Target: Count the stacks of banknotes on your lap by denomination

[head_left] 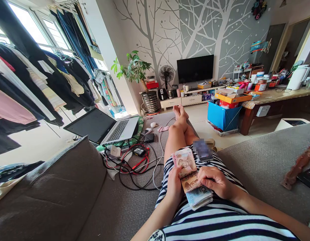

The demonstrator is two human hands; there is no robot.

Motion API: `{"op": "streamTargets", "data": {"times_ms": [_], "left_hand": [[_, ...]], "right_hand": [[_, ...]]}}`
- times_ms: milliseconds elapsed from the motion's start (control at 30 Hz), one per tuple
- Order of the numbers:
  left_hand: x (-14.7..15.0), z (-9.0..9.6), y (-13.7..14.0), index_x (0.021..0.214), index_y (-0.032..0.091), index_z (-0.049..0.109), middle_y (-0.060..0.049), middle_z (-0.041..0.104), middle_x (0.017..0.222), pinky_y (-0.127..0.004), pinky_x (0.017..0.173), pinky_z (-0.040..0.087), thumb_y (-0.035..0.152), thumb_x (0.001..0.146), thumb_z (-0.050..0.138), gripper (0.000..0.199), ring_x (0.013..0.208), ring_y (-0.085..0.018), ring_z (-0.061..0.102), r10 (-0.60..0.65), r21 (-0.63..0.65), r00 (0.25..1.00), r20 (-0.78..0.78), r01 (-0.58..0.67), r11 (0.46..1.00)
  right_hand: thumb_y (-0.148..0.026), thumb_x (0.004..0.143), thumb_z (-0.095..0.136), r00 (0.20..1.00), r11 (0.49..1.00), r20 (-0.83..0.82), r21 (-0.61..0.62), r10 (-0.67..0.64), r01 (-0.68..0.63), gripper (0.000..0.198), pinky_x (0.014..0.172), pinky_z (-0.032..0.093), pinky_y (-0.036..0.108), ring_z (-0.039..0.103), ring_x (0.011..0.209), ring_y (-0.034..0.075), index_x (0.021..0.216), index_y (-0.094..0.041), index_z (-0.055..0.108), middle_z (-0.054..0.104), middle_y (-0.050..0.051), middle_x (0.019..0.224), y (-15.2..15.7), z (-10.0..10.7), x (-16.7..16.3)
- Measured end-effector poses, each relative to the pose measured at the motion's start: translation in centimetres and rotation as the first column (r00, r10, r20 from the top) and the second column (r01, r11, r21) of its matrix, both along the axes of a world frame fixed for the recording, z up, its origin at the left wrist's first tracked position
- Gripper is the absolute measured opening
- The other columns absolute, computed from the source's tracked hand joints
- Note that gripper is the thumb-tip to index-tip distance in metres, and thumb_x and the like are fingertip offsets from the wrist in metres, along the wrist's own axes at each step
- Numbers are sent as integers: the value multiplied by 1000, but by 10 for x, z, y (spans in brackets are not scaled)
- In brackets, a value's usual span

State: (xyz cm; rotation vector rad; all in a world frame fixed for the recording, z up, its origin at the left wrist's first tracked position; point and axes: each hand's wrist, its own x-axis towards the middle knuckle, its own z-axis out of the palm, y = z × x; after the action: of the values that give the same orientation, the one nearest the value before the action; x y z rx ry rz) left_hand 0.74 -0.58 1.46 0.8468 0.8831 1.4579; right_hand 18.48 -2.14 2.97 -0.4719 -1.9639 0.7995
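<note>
My left hand [175,183] is closed around a stack of banknotes [186,161], brownish and pinkish ones marked 20, fanned over my lap. My right hand [216,181] has its fingers curled, thumb and index finger pinching the edge of a brown banknote [190,182] that overlaps the stack. Below both hands, a thick pile of blue banknotes [198,198] marked 10 lies on my striped clothing [220,217]. A phone [205,157] rests on my lap just beyond the notes, its upper part blurred.
I sit on a grey sofa [134,204] with legs stretched out. To the left are an open laptop [119,130] and tangled cables [134,164]. A remote control [309,176] lies at right. Beyond stand a blue box [221,117] and a cluttered table [270,95].
</note>
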Motion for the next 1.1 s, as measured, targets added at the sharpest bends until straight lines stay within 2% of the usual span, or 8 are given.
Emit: {"op": "streamTargets", "data": {"times_ms": [100,500,800,1100], "left_hand": [[2,4,-2,83,21,70,-1,76,97,-46,87,54,39,76,65,20,114,-36,62,25,-21,1000,18,-24,999],[4,10,-7,81,21,71,-4,76,94,-46,80,54,37,70,71,20,105,-37,66,-7,-79,995,101,15,997],[5,12,-8,78,21,70,-3,76,92,-44,78,54,39,69,71,19,103,-36,67,27,-53,998,51,-24,998],[0,7,-5,80,23,70,-1,76,89,-44,79,55,43,76,63,22,102,-34,68,-21,-12,997,-76,20,1000]], "right_hand": [[-38,98,49,1000,1000,-1,-2,2,-2,33,67,42,29,57,71,17,81,-17,67,62,4,74,0,0,0],[-39,98,48,1000,1000,5,-13,7,-7,34,68,42,29,57,71,16,81,-17,66,61,4,74,-1,1,0],[-40,98,49,1000,1000,7,-20,7,-7,34,68,41,29,56,71,16,79,-17,64,61,4,74,0,-1,0],[-41,98,48,1000,1000,4,-22,5,-5,35,67,41,29,56,70,16,79,-17,64,61,4,74,0,0,0]]}}
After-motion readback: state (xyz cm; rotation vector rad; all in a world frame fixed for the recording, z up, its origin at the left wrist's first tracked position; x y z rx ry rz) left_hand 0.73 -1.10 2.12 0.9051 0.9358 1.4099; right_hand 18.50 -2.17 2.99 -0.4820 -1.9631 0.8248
